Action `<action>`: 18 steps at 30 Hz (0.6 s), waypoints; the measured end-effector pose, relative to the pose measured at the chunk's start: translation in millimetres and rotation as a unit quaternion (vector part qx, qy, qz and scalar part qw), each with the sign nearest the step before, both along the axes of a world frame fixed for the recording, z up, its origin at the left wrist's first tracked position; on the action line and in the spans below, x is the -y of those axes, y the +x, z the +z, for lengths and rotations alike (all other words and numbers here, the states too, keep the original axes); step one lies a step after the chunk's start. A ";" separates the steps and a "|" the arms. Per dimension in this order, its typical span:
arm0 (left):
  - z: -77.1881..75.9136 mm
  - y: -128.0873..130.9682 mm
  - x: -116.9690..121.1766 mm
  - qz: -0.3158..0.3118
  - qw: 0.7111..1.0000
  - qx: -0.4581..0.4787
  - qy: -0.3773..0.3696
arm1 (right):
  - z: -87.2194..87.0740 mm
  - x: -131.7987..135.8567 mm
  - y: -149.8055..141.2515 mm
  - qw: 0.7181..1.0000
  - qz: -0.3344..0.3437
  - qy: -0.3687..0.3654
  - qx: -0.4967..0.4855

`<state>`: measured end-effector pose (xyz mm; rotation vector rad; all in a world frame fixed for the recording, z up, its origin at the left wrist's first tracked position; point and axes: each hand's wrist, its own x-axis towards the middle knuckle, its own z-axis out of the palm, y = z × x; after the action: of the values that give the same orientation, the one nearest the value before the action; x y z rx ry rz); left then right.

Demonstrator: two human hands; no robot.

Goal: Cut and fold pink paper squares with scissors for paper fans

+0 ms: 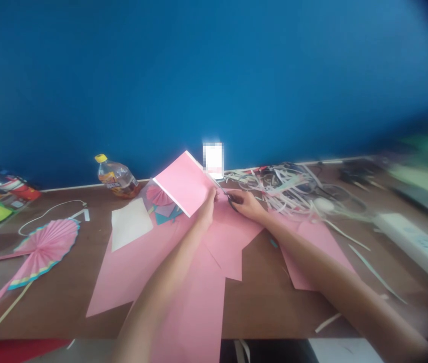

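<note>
My left hand (pixel 209 205) grips a pink sheet of paper (pixel 185 182) with white borders, raised and tilted above the table. In my right hand (pixel 247 204) is a pair of scissors (pixel 231 198), its dark handle round my fingers and its blades at the right edge of the sheet. How far the blades are apart I cannot tell. Large pink paper sheets (pixel 187 307) overlap on the table under both forearms. Next to the raised sheet lie a white piece of paper (pixel 130 224) and some folded pink and blue paper (pixel 166 214), partly hidden.
A bottle with a yellow cap (pixel 117 179) leans near the blue wall. At left lies a pleated pink paper fan (pixel 47 247). A heap of white paper strips (pixel 285 189) is behind my right hand, with a white power strip (pixel 418 244) at right.
</note>
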<state>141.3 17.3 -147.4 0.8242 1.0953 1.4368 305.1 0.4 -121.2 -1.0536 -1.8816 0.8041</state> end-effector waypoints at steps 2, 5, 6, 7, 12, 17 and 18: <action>0.1 0.0 0.5 0.001 1.000 0.000 -0.003 | -1.5 -1.0 0.5 1.000 0.004 0.006 -0.002; 0.3 0.1 1.1 -0.004 1.000 -0.002 0.003 | -2.0 -1.7 0.9 1.000 0.006 0.010 -0.006; 0.4 0.2 1.2 -0.006 1.000 -0.001 0.004 | -1.8 -1.7 1.0 1.000 0.007 0.010 -0.007; 0.5 0.4 1.2 -0.007 1.000 0.001 0.002 | -1.7 -1.8 1.0 1.000 0.008 0.010 -0.008; -1.2 0.7 -0.2 0.002 1.000 -0.012 -0.012 | -3.6 -3.2 1.1 0.999 0.025 0.004 -0.027; -7.9 -0.5 -4.2 0.002 1.000 -0.023 -0.009 | -5.3 -4.4 1.5 0.999 0.031 -0.005 -0.037; -8.8 -0.7 -5.0 0.001 1.000 -0.022 -0.009 | -5.2 -4.3 1.6 0.999 0.031 -0.008 -0.037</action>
<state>140.5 22.3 -156.2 0.8454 1.1427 1.4141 306.7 4.7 -126.4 -0.9672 -1.8563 0.8836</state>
